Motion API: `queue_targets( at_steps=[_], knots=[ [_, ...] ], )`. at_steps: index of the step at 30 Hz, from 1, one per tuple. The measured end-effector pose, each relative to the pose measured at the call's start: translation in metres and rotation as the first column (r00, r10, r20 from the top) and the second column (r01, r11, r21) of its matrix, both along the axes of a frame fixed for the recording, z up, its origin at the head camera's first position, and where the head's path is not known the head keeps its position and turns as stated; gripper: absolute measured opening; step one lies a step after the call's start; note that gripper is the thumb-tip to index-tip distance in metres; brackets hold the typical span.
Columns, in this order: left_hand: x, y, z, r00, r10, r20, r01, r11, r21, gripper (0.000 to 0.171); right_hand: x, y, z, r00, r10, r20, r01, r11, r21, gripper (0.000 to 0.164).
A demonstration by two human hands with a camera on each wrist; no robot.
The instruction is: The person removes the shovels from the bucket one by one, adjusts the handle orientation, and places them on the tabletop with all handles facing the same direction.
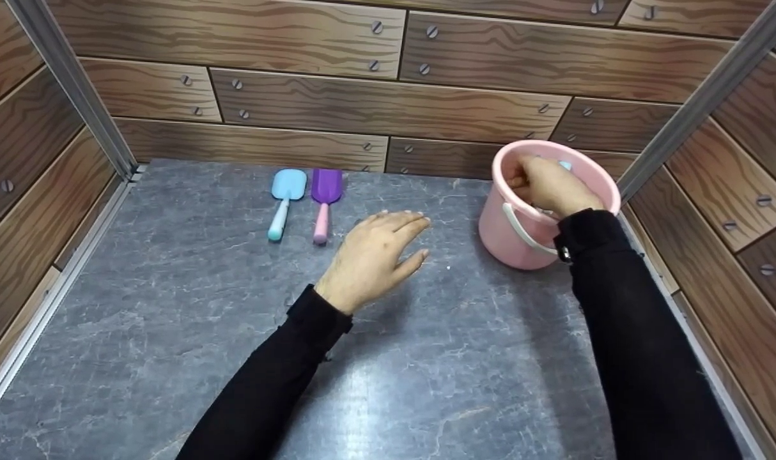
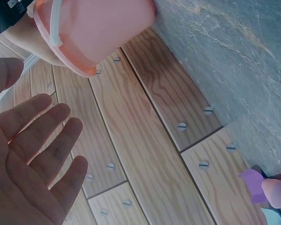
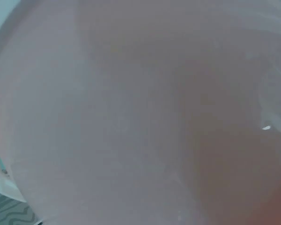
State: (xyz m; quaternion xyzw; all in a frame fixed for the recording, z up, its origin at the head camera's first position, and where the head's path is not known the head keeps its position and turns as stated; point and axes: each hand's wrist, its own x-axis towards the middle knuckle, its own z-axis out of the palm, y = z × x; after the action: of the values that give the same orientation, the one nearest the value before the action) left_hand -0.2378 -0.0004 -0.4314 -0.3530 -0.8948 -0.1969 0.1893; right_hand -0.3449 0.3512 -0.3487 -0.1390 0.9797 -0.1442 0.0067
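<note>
A pink bucket (image 1: 516, 236) with a white handle (image 1: 522, 230) stands upright at the back right. My right hand (image 1: 554, 185) reaches down inside it, its fingers partly hidden behind the rim; whether they hold anything is unclear. Beyond that hand a bit of light blue (image 1: 565, 165) shows inside the bucket. My left hand (image 1: 381, 255) hovers over the floor panel with its fingers extended, and its bare palm (image 2: 23, 178) shows in the left wrist view. To its left lie a light blue toy shovel (image 1: 288, 185) and a purple toy shovel with a pink handle (image 1: 321, 222).
Wood-patterned panels (image 1: 311, 102) rise behind and on both sides of the grey marbled surface (image 1: 170, 332). Metal rails (image 1: 62, 287) run along the edges. Pale, blurred bucket plastic (image 3: 107, 117) fills most of the right wrist view.
</note>
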Motion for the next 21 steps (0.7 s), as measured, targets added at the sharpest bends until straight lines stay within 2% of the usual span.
queue_targets(
  at_steps=[5, 10, 14, 21],
  knots=[
    [0.0, -0.002, 0.0, 1.0, -0.002, 0.0, 0.002, 1.0, 0.005, 0.052, 0.002, 0.005, 0.006, 0.999, -0.04, 0.007, 0.041, 0.999, -0.025, 0.02],
    [0.001, -0.003, 0.001, 1.0, -0.002, 0.003, 0.002, 1.0, 0.019, 0.051, 0.005, 0.013, 0.01, 0.998, -0.045, -0.052, 0.044, 0.999, -0.022, 0.003],
    [0.0, -0.003, 0.001, 1.0, -0.003, 0.002, 0.003, 1.0, 0.015, 0.051, 0.008, 0.015, 0.014, 0.993, -0.075, -0.091, 0.072, 0.996, -0.044, 0.021],
    [-0.001, -0.002, 0.001, 1.0, 0.0, 0.015, 0.0, 1.0, 0.015, 0.052, 0.016, 0.013, 0.022, 0.987, -0.117, -0.112, 0.11, 0.992, -0.067, 0.024]
  ],
)
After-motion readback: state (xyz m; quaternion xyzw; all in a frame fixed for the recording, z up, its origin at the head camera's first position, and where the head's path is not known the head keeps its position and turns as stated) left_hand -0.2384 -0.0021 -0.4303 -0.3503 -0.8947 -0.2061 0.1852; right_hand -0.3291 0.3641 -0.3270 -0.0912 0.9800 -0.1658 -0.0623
